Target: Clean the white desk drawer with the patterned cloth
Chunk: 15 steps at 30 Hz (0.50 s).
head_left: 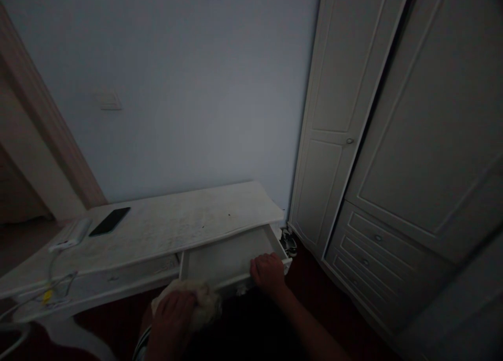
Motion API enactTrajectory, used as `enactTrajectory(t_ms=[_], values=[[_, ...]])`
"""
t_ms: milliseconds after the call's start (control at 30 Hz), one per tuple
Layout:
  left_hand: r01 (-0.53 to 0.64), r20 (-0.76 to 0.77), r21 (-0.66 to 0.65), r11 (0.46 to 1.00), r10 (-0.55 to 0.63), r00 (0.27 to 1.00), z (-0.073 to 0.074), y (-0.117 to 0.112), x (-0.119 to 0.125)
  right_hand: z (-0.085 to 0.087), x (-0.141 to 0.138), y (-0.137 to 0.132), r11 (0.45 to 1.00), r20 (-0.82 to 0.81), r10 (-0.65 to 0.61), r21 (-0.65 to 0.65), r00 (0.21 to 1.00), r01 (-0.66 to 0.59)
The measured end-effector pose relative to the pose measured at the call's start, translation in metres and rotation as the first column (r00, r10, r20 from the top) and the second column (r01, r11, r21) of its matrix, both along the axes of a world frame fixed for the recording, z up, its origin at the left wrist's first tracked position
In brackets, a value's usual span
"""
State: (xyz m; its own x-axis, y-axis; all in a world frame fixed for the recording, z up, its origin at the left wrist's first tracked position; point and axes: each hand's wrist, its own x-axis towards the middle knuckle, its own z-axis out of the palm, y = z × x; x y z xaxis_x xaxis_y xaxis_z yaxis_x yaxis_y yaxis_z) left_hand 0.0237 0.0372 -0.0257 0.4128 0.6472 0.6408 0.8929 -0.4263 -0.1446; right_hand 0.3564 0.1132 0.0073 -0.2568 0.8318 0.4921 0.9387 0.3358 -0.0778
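Note:
A white drawer (228,256) is pulled out from the right side of a long white table (188,211). My right hand (269,273) has its fingers curled over the top edge of the drawer front, near its right corner. At the drawer's front left corner, my left hand (175,308) is closed on a bunched cream cloth (206,303). Part of the cloth lies under the palm, and the fingertips are hard to make out in the dim light. The inside bottom of the drawer shows, plain and pale.
On the table's left lie a dark phone (110,221) and a white power strip (70,235) with cables. Shoes (288,241) sit on the dark red floor by the table's right end. A white wardrobe (334,141) stands at right; a light switch (108,100) is on the wall.

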Motion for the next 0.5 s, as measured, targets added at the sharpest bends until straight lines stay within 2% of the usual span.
enactTrajectory(t_ms=[133, 267, 367, 433, 500], values=[[0.115, -0.021, 0.073, 0.991, -0.114, 0.993, -0.011, -0.002, 0.016, 0.0, -0.001, -0.001, 1.0, -0.008, -0.011, 0.008, 1.0, 0.011], [0.199, 0.057, 0.203, 0.959, -0.214, 0.975, -0.011, 0.009, 0.07, -0.001, -0.002, -0.001, 1.0, -0.009, -0.017, 0.024, 1.0, 0.017], [0.24, 0.069, 0.231, 0.943, -0.262, 0.963, -0.006, 0.016, 0.107, -0.002, -0.001, 0.0, 0.999, -0.001, -0.021, 0.039, 1.0, 0.021], [0.252, 0.099, 0.257, 0.933, -0.285, 0.954, -0.004, 0.017, 0.114, -0.002, 0.0, 0.0, 0.999, 0.005, -0.016, 0.046, 1.0, 0.016], [0.215, 0.167, 0.282, 0.935, -0.268, 0.949, -0.006, 0.012, 0.1, -0.003, 0.001, 0.001, 0.999, 0.009, -0.002, 0.051, 1.0, 0.002]])
